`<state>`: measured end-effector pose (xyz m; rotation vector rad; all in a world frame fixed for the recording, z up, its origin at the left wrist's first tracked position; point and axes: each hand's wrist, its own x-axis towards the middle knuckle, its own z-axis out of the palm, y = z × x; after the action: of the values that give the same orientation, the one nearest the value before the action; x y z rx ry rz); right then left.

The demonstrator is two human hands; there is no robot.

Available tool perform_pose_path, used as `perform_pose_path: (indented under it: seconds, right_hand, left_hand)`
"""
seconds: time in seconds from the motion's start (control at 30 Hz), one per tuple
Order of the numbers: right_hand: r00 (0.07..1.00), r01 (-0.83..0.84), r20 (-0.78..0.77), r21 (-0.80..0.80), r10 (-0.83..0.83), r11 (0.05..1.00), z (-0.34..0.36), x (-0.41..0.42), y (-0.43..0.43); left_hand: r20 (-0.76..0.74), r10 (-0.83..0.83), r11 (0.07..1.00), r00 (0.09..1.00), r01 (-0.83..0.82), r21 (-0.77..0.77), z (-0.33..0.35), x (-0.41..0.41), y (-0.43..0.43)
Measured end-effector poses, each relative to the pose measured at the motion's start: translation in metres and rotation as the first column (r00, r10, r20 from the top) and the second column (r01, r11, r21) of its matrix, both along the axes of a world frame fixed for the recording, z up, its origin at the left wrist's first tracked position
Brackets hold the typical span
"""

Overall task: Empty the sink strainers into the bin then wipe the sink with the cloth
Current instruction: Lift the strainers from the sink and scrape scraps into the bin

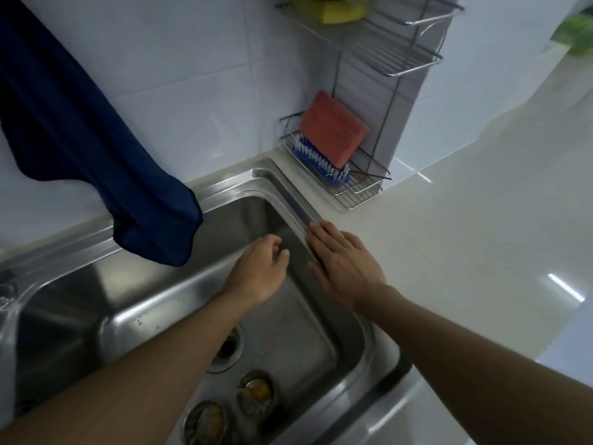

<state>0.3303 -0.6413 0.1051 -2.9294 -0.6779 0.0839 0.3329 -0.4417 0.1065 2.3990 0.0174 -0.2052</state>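
Strainers (255,393), still full, are seen in the basin nearer the body than both empty, open hands; left hand (260,268) is nearer.

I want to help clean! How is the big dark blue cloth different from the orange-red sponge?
The dark blue cloth is large, soft and floppy, hanging down the white tiled wall with its lower end drooping over the steel sink rim. The orange-red sponge is much smaller, a stiff flat block, propped tilted in the wire rack against a blue brush. Neither is being touched by a hand.
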Motion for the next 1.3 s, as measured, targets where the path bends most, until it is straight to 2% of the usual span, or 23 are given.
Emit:
perform_pose_path:
  seconds: [0.17,0.33,0.43,0.53,0.6,0.7,0.8,1.0,1.1,1.3]
  right_hand:
    - [0.992,0.093,0.054,0.289,-0.113,0.953,0.009,0.01,-0.008]
    - [0.888,0.104,0.397,0.322,-0.234,0.941,0.033,0.03,-0.026]
    - [0.827,0.187,0.465,0.304,-0.316,0.934,0.054,0.054,-0.036]
    - [0.848,0.251,0.42,0.221,-0.324,0.943,0.069,0.08,-0.045]
    - [0.882,0.286,0.349,0.139,-0.317,0.948,0.073,0.095,-0.052]
    - [0.893,0.331,0.293,0.085,-0.341,0.94,0.074,0.11,-0.055]
    - [0.881,0.378,0.281,0.065,-0.38,0.924,0.076,0.118,-0.047]
    - [0.863,0.482,0.172,0.001,-0.475,0.876,0.083,0.123,-0.037]
    - [0.86,0.492,0.138,0.03,-0.491,0.87,0.084,0.123,-0.034]
    - [0.865,0.444,0.23,0.062,-0.445,0.894,0.077,0.11,-0.041]
  left_hand:
    - [0.013,0.011,1.0,1.0,-0.011,0.009,0.004,0.027,-0.038]
    - [0.046,0.136,0.99,0.99,-0.138,0.034,-0.004,0.041,-0.075]
    - [-0.017,0.215,0.976,0.976,-0.214,0.046,-0.009,0.045,-0.097]
    - [-0.022,0.283,0.959,0.959,-0.282,0.033,-0.015,0.047,-0.117]
    - [0.048,0.325,0.945,0.945,-0.326,0.017,-0.019,0.047,-0.121]
    - [0.171,0.291,0.955,0.941,-0.297,0.008,-0.026,0.047,-0.119]
    - [0.213,0.263,0.964,0.941,-0.267,-0.008,-0.03,0.048,-0.115]
    - [0.196,0.241,0.97,0.951,-0.243,-0.013,-0.027,0.047,-0.114]
    - [0.178,0.227,0.973,0.957,-0.23,-0.005,-0.026,0.048,-0.112]
    - [0.123,0.163,0.986,0.979,-0.166,0.016,-0.024,0.049,-0.106]
